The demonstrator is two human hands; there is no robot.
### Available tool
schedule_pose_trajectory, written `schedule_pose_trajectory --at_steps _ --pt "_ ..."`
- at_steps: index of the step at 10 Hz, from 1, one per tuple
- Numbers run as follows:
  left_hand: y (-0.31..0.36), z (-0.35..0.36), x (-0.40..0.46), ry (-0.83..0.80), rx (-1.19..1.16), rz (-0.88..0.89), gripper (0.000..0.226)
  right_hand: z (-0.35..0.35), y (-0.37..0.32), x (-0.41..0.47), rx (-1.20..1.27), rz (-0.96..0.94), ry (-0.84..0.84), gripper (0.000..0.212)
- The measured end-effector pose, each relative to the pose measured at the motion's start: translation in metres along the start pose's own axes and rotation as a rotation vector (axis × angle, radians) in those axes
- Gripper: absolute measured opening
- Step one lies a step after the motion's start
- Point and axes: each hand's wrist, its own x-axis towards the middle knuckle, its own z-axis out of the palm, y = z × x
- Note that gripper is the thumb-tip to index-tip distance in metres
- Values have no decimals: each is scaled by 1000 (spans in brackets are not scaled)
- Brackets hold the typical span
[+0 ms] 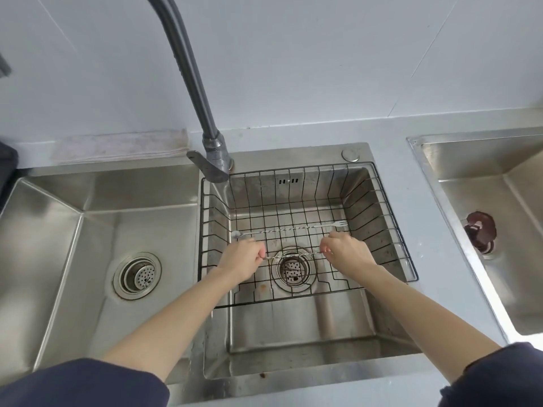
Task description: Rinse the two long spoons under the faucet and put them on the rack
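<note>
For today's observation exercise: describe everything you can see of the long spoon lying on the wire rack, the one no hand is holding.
The long spoon is thin, silvery and looks like metal, with a twisted stem. It has a small bowl at its left end and a little fork at its right. It lies flat, nearly level across the black wire rack in the sink, just beyond both hands. Neither hand seems to touch it.

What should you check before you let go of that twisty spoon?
1. Both hands grip it: left hand and right hand pinch the second spoon at its ends: ok.
2. Spoon over the rack: ok.
3. Spoon resting on the wires: cannot tell.
4. First spoon already lies on the rack: ok.
5. Landing spot clear of first spoon: ok.
6. Faucet off, no stream visible: ok.
</note>
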Motion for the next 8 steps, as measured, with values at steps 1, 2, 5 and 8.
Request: schedule_pose_trajectory --at_steps 1,2,5,8 --pt "-3 3 1 -15 -10 -10 21 2 -1 2 11 6 -2 23" --pt "-5 5 2 -17 -19 -17 22 4 -1 3 10 15 -3 23" --pt "-6 -1 -3 -14 -5 -15 25 0 -7 0 4 46 -20 25" --pt "-1 -29 -18 138 32 -36 29 -27 -21 -4 32 41 45 28"
